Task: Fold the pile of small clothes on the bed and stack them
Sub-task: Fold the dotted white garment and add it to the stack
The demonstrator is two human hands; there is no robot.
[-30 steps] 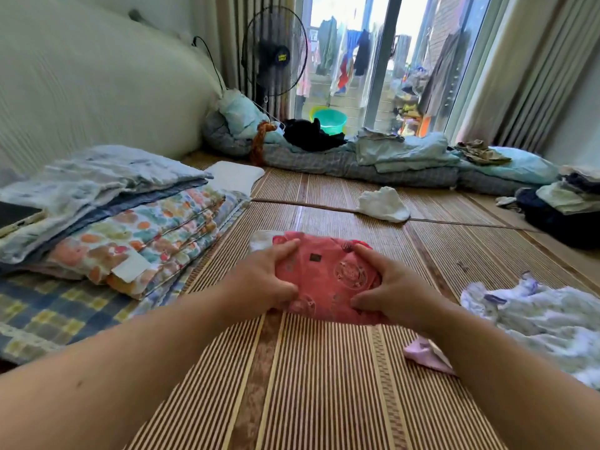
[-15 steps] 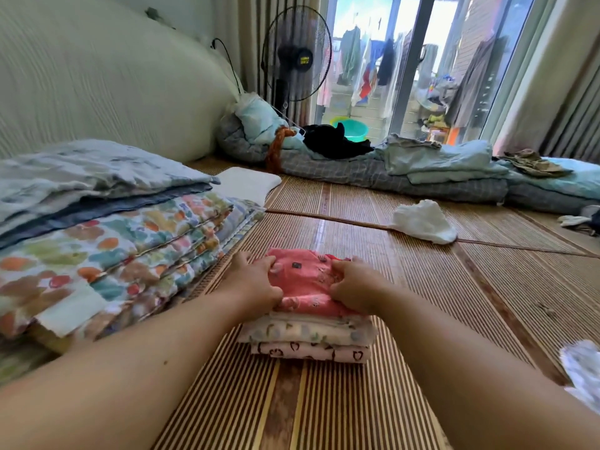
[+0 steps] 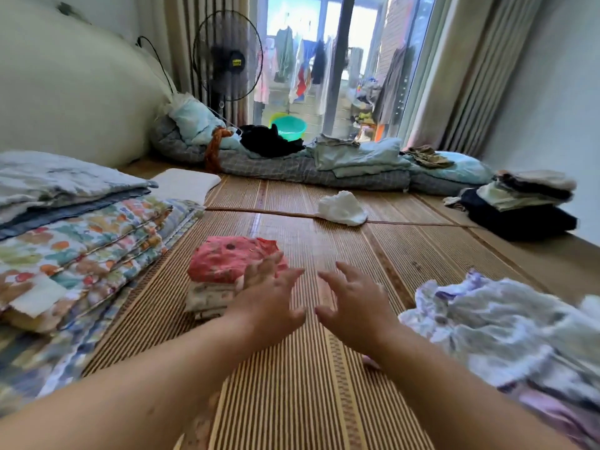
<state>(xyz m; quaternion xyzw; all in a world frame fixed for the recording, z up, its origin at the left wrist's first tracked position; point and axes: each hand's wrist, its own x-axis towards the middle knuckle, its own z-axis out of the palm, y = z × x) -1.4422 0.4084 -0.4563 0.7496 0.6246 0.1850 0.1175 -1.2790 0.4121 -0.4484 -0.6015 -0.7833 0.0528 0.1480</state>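
A folded red patterned garment [image 3: 227, 258] lies on top of a small stack of folded pale clothes [image 3: 207, 297] on the striped bamboo mat. My left hand [image 3: 271, 298] hovers just right of the stack, fingers spread, holding nothing; its fingertips overlap the stack's right edge. My right hand [image 3: 352, 303] is beside it over the bare mat, fingers also spread and empty. A loose pile of pale white-and-lilac clothes [image 3: 496, 323] lies at the right, close to my right forearm.
Folded floral quilts [image 3: 74, 241] are stacked at the left. A crumpled white cloth [image 3: 342, 207] lies farther out on the mat. Rolled bedding [image 3: 308, 167] lines the far edge, with a standing fan [image 3: 227, 56] behind. Folded dark clothes [image 3: 522, 206] sit at the far right.
Both hands set the red garment on the stack, let go of it and pulled back to the right with fingers spread. The view swung right, showing the loose pile again.
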